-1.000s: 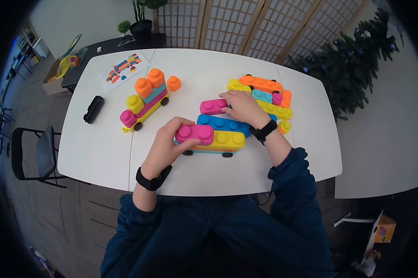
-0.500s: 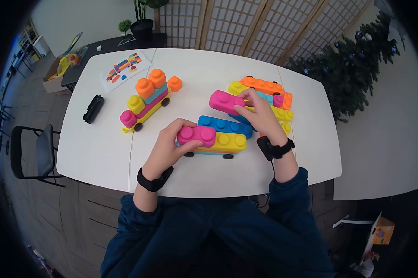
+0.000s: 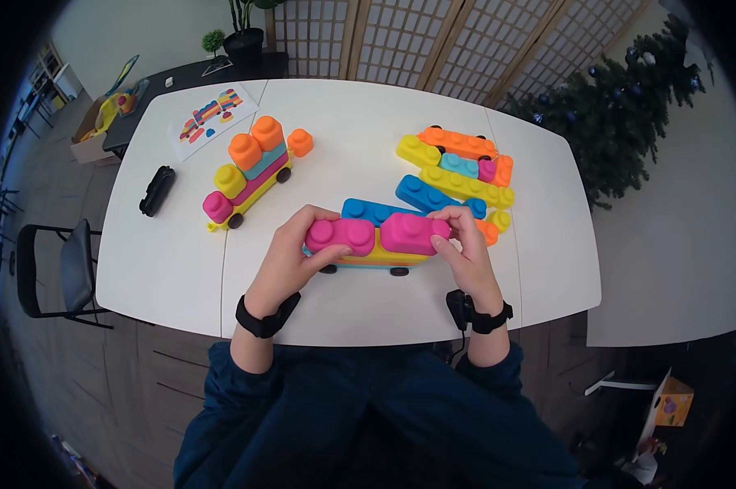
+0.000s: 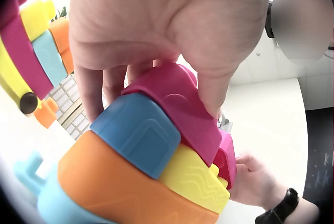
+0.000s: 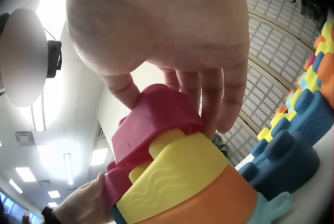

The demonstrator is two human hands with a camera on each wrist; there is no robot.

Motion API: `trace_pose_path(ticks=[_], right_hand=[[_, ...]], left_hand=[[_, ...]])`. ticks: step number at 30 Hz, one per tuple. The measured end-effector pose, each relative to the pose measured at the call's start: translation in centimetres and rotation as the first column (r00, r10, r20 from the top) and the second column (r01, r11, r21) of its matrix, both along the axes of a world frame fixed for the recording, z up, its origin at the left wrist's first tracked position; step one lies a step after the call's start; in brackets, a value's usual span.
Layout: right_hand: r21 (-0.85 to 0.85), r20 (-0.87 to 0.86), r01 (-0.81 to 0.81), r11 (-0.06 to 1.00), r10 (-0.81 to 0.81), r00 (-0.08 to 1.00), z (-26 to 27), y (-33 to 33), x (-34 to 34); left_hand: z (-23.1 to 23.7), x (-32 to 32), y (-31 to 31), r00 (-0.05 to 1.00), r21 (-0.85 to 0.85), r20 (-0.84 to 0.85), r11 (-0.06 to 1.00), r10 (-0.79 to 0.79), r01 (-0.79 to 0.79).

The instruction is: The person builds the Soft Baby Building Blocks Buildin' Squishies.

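My left hand (image 3: 290, 248) grips a pink block (image 3: 339, 236) at the left end of a wheeled stack, thumb in front and fingers behind. My right hand (image 3: 472, 257) pinches a second pink block (image 3: 408, 234) by its right end, over a yellow block (image 4: 194, 174). In the right wrist view this pink block sits tilted above the yellow studs, which still show beneath it. Under the left pink block is a blue block (image 4: 138, 132). An orange layer (image 4: 120, 172) and a light blue wheeled base (image 4: 57, 203) lie below.
Right behind the stack lies a long blue block (image 3: 372, 211). Another blue block (image 3: 425, 194) and a yellow one (image 3: 466, 187) lie with more blocks at right. At left stand a built car (image 3: 254, 183), a loose orange block (image 3: 300, 143), a picture sheet (image 3: 213, 118) and a black case (image 3: 157, 191).
My right hand lifted the second pink block from behind the blue blocks and brought it toward me, over the stack's right end. The left hand kept its grip on the first pink block.
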State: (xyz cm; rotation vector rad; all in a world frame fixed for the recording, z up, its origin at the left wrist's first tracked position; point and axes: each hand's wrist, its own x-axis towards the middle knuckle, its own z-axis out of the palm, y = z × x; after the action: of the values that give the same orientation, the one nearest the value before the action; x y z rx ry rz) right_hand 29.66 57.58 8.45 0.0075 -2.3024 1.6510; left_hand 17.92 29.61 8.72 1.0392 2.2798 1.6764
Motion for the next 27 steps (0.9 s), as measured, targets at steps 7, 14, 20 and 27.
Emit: trace_pose_path(ticks=[7,14,20,27], right_hand=[[0.164,0.003,0.008,0.986,-0.009,1.000,0.3,-2.2,-0.1],[0.238,-0.087,-0.011,0.971,0.033,0.996,-0.5,-2.4,-0.4],[0.282,-0.129,-0.003,0.959,0.041,0.991,-0.9,-2.3,-0.5],[0.055,-0.121,0.008,0.998,-0.001,0.993,-1.0,0.4,-1.3]], left_hand=[[-0.3,0.0,0.3,1.000,0.008,-0.028,1.000,0.010,-0.010],[0.0,0.1,0.4,1.000,0.003,-0.015,1.000,0.007,-0.007],[-0.3,-0.1,0.2,0.999,-0.005,-0.050,1.000,0.014,-0.014],[-0.4,-0.2,-0.1,1.000,0.009,-0.028,1.000,0.013,-0.012]])
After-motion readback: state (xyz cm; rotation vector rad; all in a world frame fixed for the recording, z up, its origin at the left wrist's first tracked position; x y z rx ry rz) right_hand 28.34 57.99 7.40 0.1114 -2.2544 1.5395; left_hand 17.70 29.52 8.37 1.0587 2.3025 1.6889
